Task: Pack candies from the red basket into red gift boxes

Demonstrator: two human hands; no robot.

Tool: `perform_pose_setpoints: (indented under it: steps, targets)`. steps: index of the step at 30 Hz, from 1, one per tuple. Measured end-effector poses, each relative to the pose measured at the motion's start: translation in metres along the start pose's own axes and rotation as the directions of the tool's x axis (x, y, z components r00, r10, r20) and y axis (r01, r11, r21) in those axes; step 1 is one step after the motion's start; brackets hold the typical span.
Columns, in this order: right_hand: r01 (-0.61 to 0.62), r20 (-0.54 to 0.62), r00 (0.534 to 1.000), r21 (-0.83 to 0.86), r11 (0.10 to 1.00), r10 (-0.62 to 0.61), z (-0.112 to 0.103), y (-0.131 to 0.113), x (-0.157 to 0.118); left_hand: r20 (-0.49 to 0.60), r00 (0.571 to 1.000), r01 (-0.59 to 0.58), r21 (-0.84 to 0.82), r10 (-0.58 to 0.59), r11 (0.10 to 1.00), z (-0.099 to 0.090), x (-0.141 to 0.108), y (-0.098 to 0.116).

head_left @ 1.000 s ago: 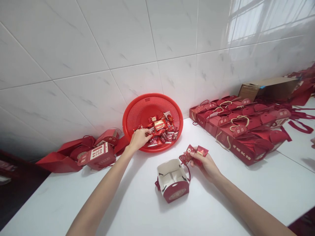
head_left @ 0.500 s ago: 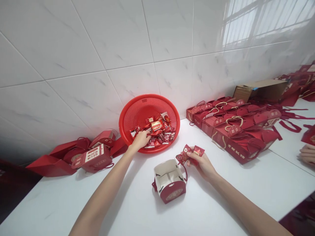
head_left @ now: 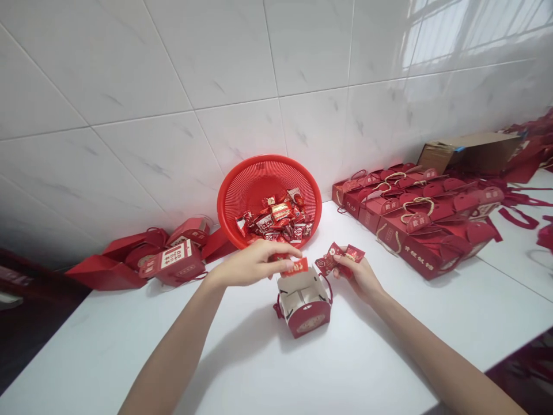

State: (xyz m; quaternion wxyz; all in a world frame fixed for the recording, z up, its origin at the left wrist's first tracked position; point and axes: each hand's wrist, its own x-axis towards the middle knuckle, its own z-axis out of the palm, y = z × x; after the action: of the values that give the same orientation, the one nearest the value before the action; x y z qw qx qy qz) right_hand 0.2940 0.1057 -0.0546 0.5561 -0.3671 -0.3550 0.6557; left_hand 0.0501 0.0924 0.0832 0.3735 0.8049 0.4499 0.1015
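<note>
Left hand (head_left: 254,264) pinches a candy (head_left: 299,266) at twelve o'clock of the box (head_left: 309,319); right hand (head_left: 359,276) grips packets (head_left: 326,264) at two; basket (head_left: 250,184) at eleven.

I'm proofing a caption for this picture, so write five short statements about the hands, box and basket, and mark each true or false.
1. The left hand and right hand each hold at least one red packet. True.
2. The small box stands nearer the camera than the basket. True.
3. The small box is closed. False: its top is open.
4. The basket is empty. False: wrapped sweets lie in it.
5. More red boxes stand right of the basket. True.
</note>
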Motion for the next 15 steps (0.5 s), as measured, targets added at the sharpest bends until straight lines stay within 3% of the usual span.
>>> perform_pose_setpoints:
  steps: [3, 9, 13, 15]
  targets:
    - [0.030, -0.001, 1.000, 0.006, 1.000, -0.030, -0.001, -0.002, 0.001, 0.022, 0.999, -0.036, 0.095, 0.034, 0.995, 0.013, -0.006, 0.011]
    - [0.145, 0.014, 0.989, 0.018, 0.989, -0.145, 0.007, -0.023, -0.002, -0.091, 0.992, -0.073, 0.187, 0.091, 0.980, 0.026, -0.017, 0.007]
    - [0.232, 0.139, 0.965, -0.067, 0.970, -0.221, 0.029, -0.045, -0.013, -0.175, 0.983, -0.003, 0.289, 0.056, 0.957, 0.031, -0.027, -0.001]
    - [0.252, 0.252, 0.946, -0.183, 0.950, -0.202, 0.042, -0.055, -0.018, -0.158, 0.987, 0.030, 0.260, 0.012, 0.965, 0.032, -0.030, -0.007]
